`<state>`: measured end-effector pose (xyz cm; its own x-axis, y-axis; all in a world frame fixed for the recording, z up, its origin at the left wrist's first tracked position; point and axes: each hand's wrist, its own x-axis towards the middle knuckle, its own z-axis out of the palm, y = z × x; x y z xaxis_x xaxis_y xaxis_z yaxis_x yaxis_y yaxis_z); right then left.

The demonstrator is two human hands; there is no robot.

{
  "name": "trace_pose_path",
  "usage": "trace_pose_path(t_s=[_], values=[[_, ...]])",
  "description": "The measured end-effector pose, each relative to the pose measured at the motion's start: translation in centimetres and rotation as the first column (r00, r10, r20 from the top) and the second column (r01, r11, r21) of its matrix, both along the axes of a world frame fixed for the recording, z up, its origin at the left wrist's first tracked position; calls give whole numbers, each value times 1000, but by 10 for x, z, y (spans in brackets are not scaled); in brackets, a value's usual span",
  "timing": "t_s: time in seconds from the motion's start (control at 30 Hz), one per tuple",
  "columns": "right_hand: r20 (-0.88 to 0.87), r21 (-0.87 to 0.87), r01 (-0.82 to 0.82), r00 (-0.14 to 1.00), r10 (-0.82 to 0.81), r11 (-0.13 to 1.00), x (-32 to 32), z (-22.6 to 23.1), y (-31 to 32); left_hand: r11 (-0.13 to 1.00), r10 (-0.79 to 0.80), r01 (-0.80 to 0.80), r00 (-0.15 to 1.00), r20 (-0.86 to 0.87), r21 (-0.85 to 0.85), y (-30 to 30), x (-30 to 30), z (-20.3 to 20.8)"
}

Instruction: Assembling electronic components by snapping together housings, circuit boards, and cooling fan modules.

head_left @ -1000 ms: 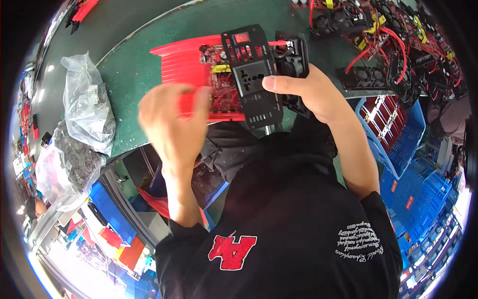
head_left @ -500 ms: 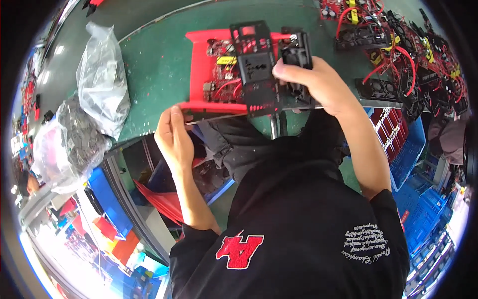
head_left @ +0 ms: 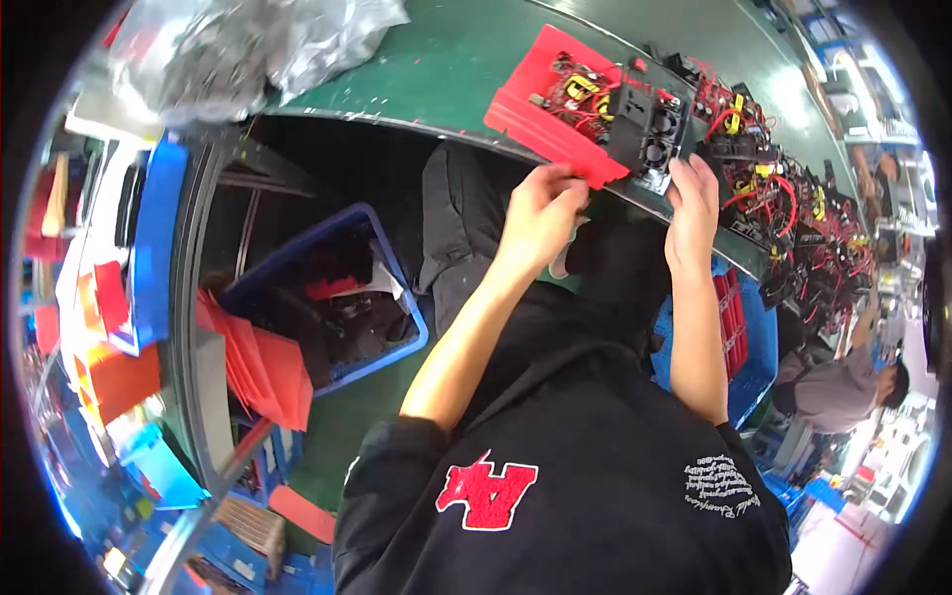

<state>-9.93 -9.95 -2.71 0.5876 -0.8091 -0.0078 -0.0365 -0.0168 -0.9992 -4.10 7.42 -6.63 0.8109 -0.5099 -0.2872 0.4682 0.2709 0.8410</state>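
Far to the left of my hands, clear plastic bags (head_left: 248, 50) lie on the green bench (head_left: 446, 59), pushed out of the working area. Below and left of my left hand, under the bench edge, a blue bin (head_left: 327, 297) holds dark scraps, with red sheets (head_left: 258, 362) leaning beside it, within a short drop from the edge.

My left hand (head_left: 540, 213) pinches the near lip of the red tray (head_left: 555, 109), fingers closed on it, seemingly to steady it where it overhangs the bench. The tray carries a red circuit board (head_left: 575, 84) and tilts toward me.

My right hand (head_left: 694, 203) grips the lower edge of the black fan unit (head_left: 654, 129), which sits against the tray's right end, just above my fingers. Right of that hand, more wired units (head_left: 783, 188) line the bench.
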Motion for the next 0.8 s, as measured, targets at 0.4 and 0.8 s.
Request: trace_pose_path(t_s=[0.4, 0.8], values=[[-141, 165, 50, 990, -27, 985, -83, -37, -28, 959, -278, 276, 887, -369, -60, -62, 99, 11], [-166, -100, 112, 978, -127, 989, -118, -23, -27, 877, -359, 185, 866, 348, 442, -286, 370, -6]])
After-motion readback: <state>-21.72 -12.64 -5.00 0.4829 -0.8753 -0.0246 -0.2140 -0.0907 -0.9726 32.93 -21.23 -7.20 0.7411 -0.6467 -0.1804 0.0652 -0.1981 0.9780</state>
